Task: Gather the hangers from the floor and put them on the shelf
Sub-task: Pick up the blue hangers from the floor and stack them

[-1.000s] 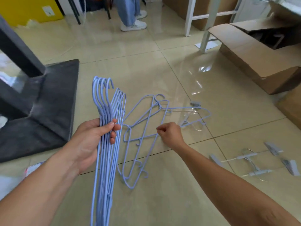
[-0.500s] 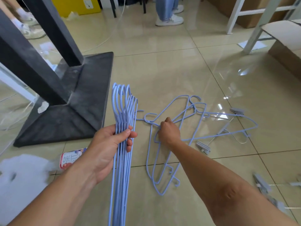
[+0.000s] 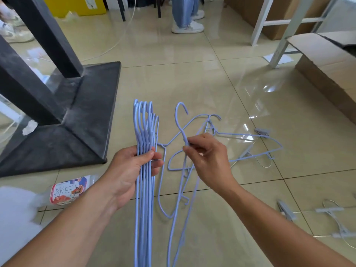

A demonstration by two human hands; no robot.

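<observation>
Head: hanger (image 3: 180, 120) newly off floor (image 3: 192, 78).

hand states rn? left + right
Left hand: closed around the bundle of blue hangers.
Right hand: pinching the neck of one blue hanger.

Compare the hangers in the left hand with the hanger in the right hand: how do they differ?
The left hand wraps a stacked bundle of hangers, hooks aligned and pointing away; the right hand pinches a single hanger at its neck. The bundle is neat and free; the single hanger hangs close over the loose hangers on the floor. All are thin light-blue wire.
</observation>
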